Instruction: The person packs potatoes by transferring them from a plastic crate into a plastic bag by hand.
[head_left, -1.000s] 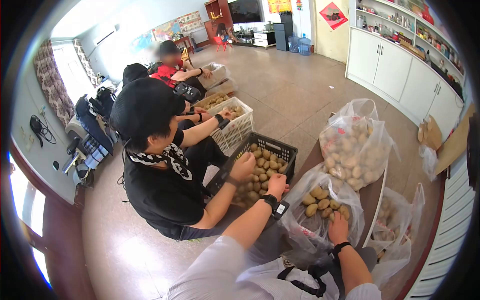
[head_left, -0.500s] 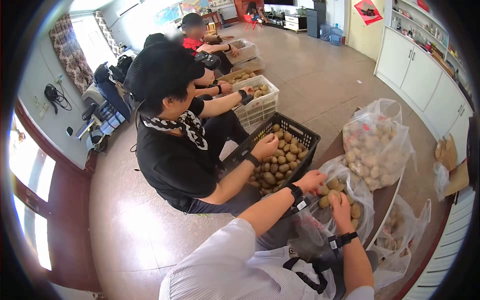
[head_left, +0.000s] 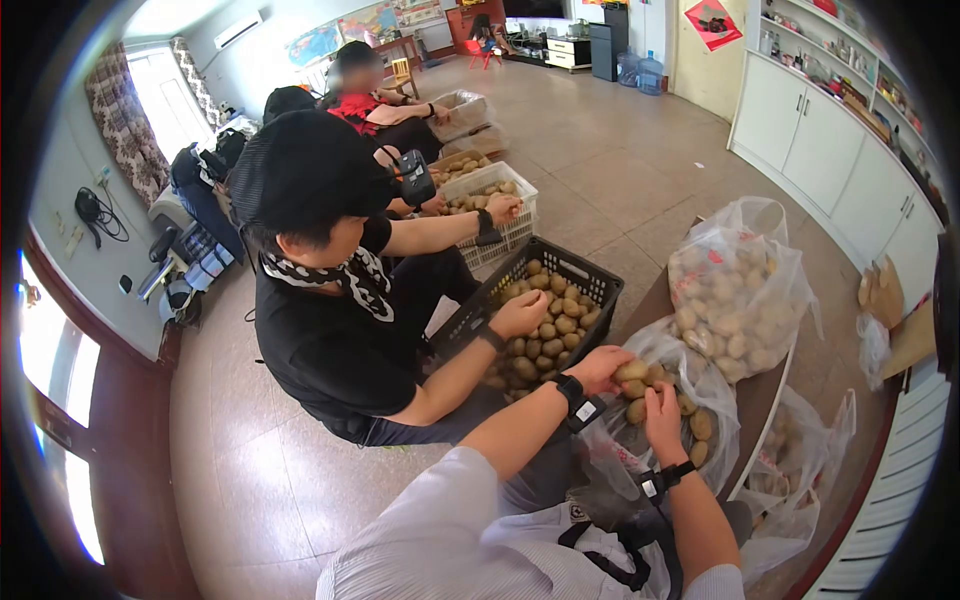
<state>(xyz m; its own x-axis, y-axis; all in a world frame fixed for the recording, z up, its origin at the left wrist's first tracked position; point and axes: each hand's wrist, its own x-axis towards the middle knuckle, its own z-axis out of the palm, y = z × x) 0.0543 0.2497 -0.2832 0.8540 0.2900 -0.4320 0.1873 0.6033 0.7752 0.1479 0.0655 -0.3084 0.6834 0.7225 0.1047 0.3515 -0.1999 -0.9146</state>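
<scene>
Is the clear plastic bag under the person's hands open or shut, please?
Open: the clear plastic bag is spread wide at the mouth, showing brown potatoes inside.

Left forearm (head_left: 518,428): extended toward 2 o'clock. Left hand (head_left: 600,370): fingers partly bent, grip closure indeterminate. Right forearm (head_left: 703,522): angled toward 11 o'clock. Right hand (head_left: 662,418): positioned near the left hand, at its 4 o'clock, fingers directed upward toward 12.

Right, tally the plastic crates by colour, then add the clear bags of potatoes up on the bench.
Black crate: 1
White crate: 1
Clear bags: 2
Total: 4
</scene>
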